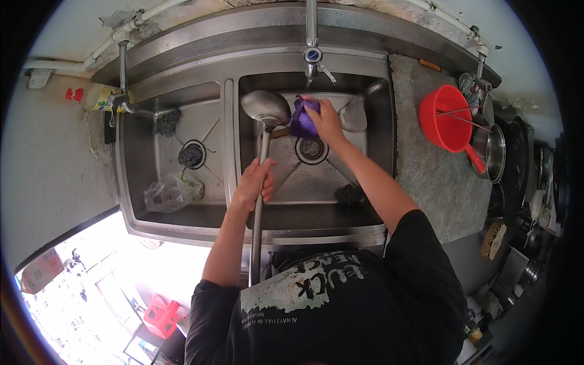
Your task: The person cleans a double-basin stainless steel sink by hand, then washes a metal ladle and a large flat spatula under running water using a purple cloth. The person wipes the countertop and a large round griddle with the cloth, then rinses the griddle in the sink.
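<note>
My left hand (255,182) grips the long metal handle of a large ladle (266,106), whose bowl is tilted over the upper left of the right sink basin (283,191). A purple cloth (305,119) is bunched in my right hand (325,119), just right of the ladle's bowl and over the basin, near the drain strainer (312,149). Behind my right hand lies a metal spatula-like blade (353,116). Part of a brown handle (279,133) shows beneath the ladle. A dark scouring pad (350,195) sits in the basin's lower right corner, partly beside my forearm.
A metal faucet (313,55) overhangs the right basin. The left basin holds steel-wool-like pads (168,122) and a clear plastic bag (169,193). Right of the sink, a red plastic dipper (445,119) with thin sticks stands by a metal pot (497,155) on the grey counter (438,191).
</note>
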Tool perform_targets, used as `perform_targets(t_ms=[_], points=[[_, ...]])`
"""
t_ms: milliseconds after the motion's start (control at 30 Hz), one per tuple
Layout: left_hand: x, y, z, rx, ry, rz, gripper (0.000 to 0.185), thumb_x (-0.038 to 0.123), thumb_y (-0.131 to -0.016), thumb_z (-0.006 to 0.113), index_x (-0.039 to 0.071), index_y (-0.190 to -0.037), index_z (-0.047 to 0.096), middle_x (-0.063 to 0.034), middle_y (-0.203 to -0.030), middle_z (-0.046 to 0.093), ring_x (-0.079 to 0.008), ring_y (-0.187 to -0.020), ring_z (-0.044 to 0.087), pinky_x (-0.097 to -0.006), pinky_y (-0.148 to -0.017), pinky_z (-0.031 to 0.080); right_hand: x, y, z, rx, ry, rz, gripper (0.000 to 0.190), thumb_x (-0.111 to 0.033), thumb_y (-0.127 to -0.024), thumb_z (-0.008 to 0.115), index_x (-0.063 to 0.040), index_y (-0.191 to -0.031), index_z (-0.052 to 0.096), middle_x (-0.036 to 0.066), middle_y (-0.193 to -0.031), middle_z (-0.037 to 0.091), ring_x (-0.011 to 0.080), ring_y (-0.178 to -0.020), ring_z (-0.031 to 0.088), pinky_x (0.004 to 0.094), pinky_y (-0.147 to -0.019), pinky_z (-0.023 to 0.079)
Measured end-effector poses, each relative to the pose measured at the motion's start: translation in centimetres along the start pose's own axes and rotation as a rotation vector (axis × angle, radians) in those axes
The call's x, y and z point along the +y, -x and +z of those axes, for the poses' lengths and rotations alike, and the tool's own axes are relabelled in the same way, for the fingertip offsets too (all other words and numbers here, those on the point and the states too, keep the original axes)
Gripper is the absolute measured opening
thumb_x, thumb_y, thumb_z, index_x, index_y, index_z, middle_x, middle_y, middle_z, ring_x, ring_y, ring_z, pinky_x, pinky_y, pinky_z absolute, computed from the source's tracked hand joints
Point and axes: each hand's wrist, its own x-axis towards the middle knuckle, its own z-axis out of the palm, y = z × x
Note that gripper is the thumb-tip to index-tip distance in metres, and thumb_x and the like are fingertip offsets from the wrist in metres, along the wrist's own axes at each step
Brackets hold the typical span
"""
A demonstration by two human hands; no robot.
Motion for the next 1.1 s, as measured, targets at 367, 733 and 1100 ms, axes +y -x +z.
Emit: perform_targets(t_ms=[367, 733, 1100], points=[[-0.9, -1.0, 1.1, -0.088, -0.021, -0.115, 0.032, 0.038, -0.098, 0.038, 0.009, -0.097, 0.05, 0.0017, -0.055, 0.039, -0.0077, -0.038, 0.032, -0.0229, -0.035, 0.028, -0.2, -7.2, -0.8, -0.187, 0.002, 0.177, 0.027, -0.023, -0.087, 0.06, -0.004, -0.107, 0.061, 0.011, -0.096, 0.062, 0.0193, -0.086, 0.058, 0.0316, -0.078, 0.046], [-0.6, -0.6, 3.6, -0.072, -0.423, -0.007, 0.024, 0.031, -0.098, 0.043, 0.008, -0.091, 0.044, 0.0009, -0.055, 0.04, -0.0093, -0.039, 0.036, -0.0258, -0.034, 0.032, -4.4, -6.2, -0.3, -0.437, 0.248, -0.19, 0.036, -0.039, -0.085, 0.059, -0.014, -0.11, 0.065, 0.011, -0.111, 0.062, 0.0328, -0.103, 0.058, 0.0361, -0.089, 0.045], [-2.0, -2.5, 1.7, 0.04, -1.026, 0.209, 0.021, 0.026, -0.095, 0.049, 0.005, -0.098, 0.049, -0.0013, -0.058, 0.046, -0.013, -0.044, 0.046, -0.0287, -0.041, 0.04, 3.4, -10.3, -2.3, -0.529, -0.688, 0.388, 0.035, -0.001, -0.065, 0.055, 0.001, -0.099, 0.065, 0.001, -0.075, 0.058, 0.01, -0.061, 0.052, 0.0234, -0.062, 0.044]])
